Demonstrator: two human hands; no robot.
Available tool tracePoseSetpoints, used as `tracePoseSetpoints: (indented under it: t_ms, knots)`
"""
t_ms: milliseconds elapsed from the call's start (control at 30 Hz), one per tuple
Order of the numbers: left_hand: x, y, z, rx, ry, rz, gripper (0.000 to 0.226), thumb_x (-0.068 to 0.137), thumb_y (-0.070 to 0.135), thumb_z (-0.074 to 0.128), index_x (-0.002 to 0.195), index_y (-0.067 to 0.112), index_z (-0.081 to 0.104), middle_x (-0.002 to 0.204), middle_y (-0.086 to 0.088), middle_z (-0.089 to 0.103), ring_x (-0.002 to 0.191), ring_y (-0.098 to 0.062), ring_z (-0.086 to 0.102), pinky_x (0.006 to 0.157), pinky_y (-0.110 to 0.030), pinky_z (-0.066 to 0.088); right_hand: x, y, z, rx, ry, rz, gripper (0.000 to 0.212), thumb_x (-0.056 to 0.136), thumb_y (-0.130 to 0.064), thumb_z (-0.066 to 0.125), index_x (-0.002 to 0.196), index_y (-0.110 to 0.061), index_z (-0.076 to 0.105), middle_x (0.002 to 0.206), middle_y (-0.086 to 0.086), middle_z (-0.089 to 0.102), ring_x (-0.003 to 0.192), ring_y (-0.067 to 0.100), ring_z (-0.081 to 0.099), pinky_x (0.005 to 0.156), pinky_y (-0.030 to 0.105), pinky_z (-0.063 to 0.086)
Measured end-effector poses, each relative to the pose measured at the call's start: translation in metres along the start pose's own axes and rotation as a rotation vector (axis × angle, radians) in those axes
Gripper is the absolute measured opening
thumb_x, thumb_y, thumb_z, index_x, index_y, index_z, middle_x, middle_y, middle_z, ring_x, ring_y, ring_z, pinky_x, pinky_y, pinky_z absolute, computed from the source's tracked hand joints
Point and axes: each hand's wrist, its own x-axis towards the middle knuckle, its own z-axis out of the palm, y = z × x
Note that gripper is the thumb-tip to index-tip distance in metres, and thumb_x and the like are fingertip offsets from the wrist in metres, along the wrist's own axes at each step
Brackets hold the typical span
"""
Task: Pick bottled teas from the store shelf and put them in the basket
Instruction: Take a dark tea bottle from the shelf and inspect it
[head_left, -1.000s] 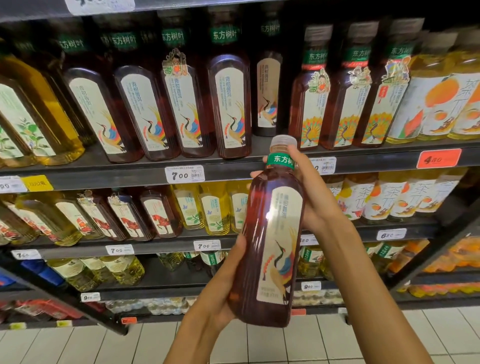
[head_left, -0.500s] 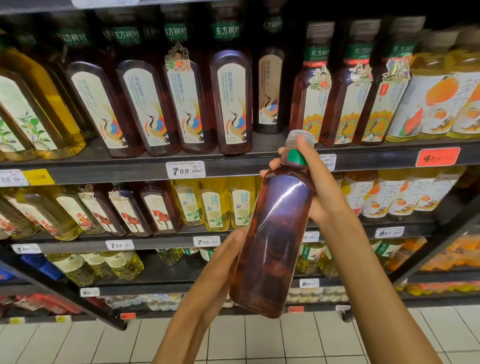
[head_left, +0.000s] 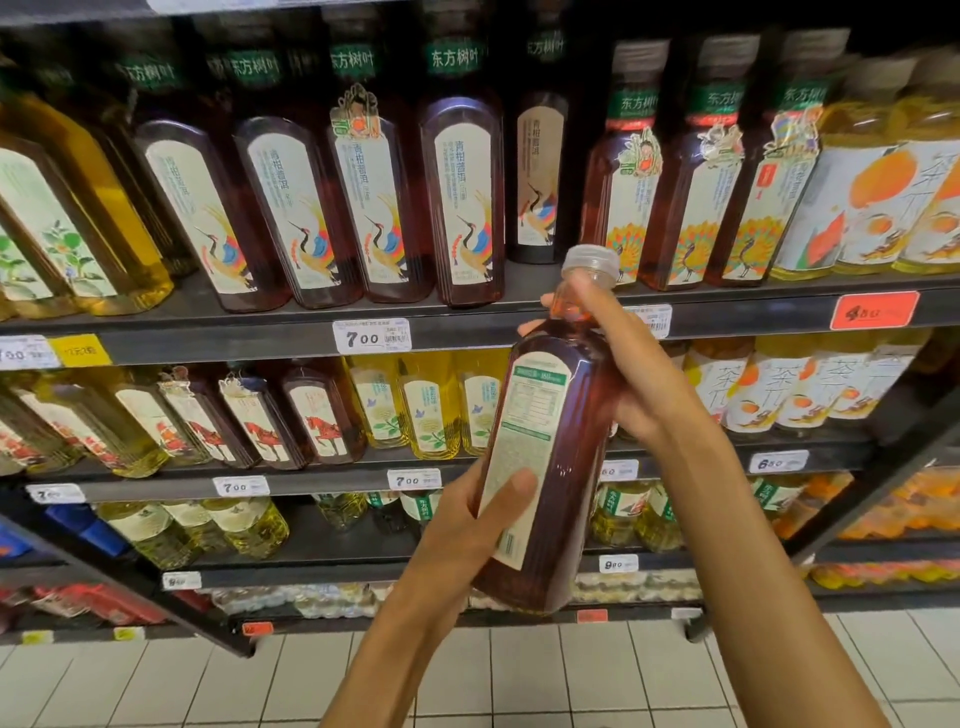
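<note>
1. Head view: both hands hold one dark tea bottle (head_left: 561, 467) in front of the store shelf (head_left: 260, 338), tilted, back label facing the camera.
2. Left hand (head_left: 467, 525) grips its lower body, thumb on the label.
3. Right hand (head_left: 618, 358) wraps the neck below the clear cap (head_left: 592, 260).

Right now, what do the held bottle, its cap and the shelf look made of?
Held bottle: likely clear glossy plastic; tea shows through, highlights. Cap: translucent ribbed plastic. Shelf: dark matte, probably painted metal.
</note>
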Motion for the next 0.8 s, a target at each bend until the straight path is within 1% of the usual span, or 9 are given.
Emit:
tracePoseSetpoints:
  t_ms: [133, 200, 300, 367, 433, 500, 600, 700, 800]
  knots:
    - [-0.003, -0.004, -0.003, -0.080, -0.009, -0.024, 0.066, 0.057, 0.072, 0.070, 0.113, 0.037, 0.067, 0.107, 0.000, 0.073, 0.095, -0.014, 0.070, 0.069, -0.020, 0.055, -0.001, 0.005, -0.003, 0.127, 0.028, -0.014, 0.035, 0.071, -0.051, 0.067, 0.074, -0.017, 0.075, 0.084, 0.011, 0.074, 0.076, 0.022, 0.072, 0.072, 0.031, 0.059]
    - [-0.003, -0.007, -0.006, -0.230, -0.063, -0.053, 0.075, 0.052, 0.064, 0.082, 0.117, 0.029, 0.068, 0.113, -0.005, 0.071, 0.102, -0.020, 0.069, 0.073, -0.026, 0.056, -0.002, 0.007, -0.004, 0.254, -0.011, -0.019, 0.035, 0.076, -0.046, 0.063, 0.079, -0.013, 0.073, 0.081, 0.011, 0.073, 0.075, 0.023, 0.071, 0.076, 0.034, 0.058]
    - [0.000, -0.008, -0.006, -0.432, -0.200, -0.158, 0.077, 0.040, 0.054, 0.092, 0.108, 0.020, 0.074, 0.114, -0.013, 0.070, 0.104, -0.027, 0.068, 0.078, -0.037, 0.057, -0.005, 0.008, -0.004, 0.342, -0.065, -0.030, 0.040, 0.080, -0.045, 0.058, 0.095, -0.008, 0.065, 0.083, 0.011, 0.072, 0.079, 0.026, 0.069, 0.083, 0.040, 0.055]
    - [0.003, -0.007, -0.009, -0.431, -0.256, -0.203, 0.089, 0.035, 0.053, 0.093, 0.113, 0.017, 0.071, 0.121, -0.018, 0.065, 0.112, -0.035, 0.062, 0.091, -0.047, 0.052, -0.006, 0.008, -0.002, 0.373, -0.093, -0.039, 0.040, 0.082, -0.045, 0.055, 0.096, -0.008, 0.063, 0.083, 0.010, 0.071, 0.079, 0.026, 0.067, 0.083, 0.040, 0.053]
    - [0.005, -0.003, -0.010, -0.361, -0.314, -0.188, 0.087, 0.038, 0.056, 0.091, 0.114, 0.017, 0.071, 0.123, -0.020, 0.064, 0.115, -0.038, 0.060, 0.096, -0.050, 0.049, -0.005, 0.010, -0.002, 0.413, -0.100, -0.040, 0.041, 0.084, -0.046, 0.053, 0.096, -0.008, 0.062, 0.082, 0.010, 0.070, 0.079, 0.027, 0.067, 0.082, 0.040, 0.053]
    - [0.005, 0.002, -0.009, -0.261, -0.299, -0.142, 0.077, 0.042, 0.062, 0.087, 0.107, 0.022, 0.074, 0.115, -0.014, 0.070, 0.107, -0.032, 0.066, 0.088, -0.043, 0.055, -0.003, 0.012, -0.004, 0.421, -0.075, -0.048, 0.040, 0.085, -0.046, 0.051, 0.094, -0.010, 0.064, 0.081, 0.010, 0.071, 0.079, 0.027, 0.069, 0.078, 0.037, 0.057]
    - [0.004, 0.008, -0.001, 0.003, -0.110, -0.037, 0.069, 0.043, 0.066, 0.082, 0.099, 0.027, 0.070, 0.101, 0.000, 0.075, 0.094, -0.018, 0.071, 0.077, -0.030, 0.058, 0.001, 0.007, -0.011, 0.284, 0.002, -0.030, 0.042, 0.090, -0.050, 0.049, 0.084, -0.018, 0.077, 0.087, 0.013, 0.073, 0.080, 0.024, 0.071, 0.072, 0.034, 0.058]
    - [0.013, 0.009, 0.009, 0.262, 0.098, 0.091, 0.054, 0.050, 0.063, 0.080, 0.092, 0.033, 0.063, 0.088, 0.009, 0.074, 0.079, 0.001, 0.070, 0.063, -0.013, 0.053, 0.005, 0.004, -0.014, 0.170, 0.063, 0.025, 0.051, 0.079, -0.058, 0.059, 0.104, -0.014, 0.065, 0.089, 0.013, 0.073, 0.082, 0.024, 0.071, 0.069, 0.033, 0.058]
    - [0.011, 0.004, 0.006, 0.257, 0.144, 0.096, 0.053, 0.054, 0.066, 0.068, 0.093, 0.030, 0.064, 0.081, 0.014, 0.073, 0.076, 0.001, 0.068, 0.060, -0.009, 0.050, 0.012, 0.011, -0.014, 0.110, 0.135, 0.063, 0.053, 0.073, -0.056, 0.065, 0.100, -0.011, 0.061, 0.081, 0.009, 0.073, 0.075, 0.021, 0.071, 0.074, 0.036, 0.058]
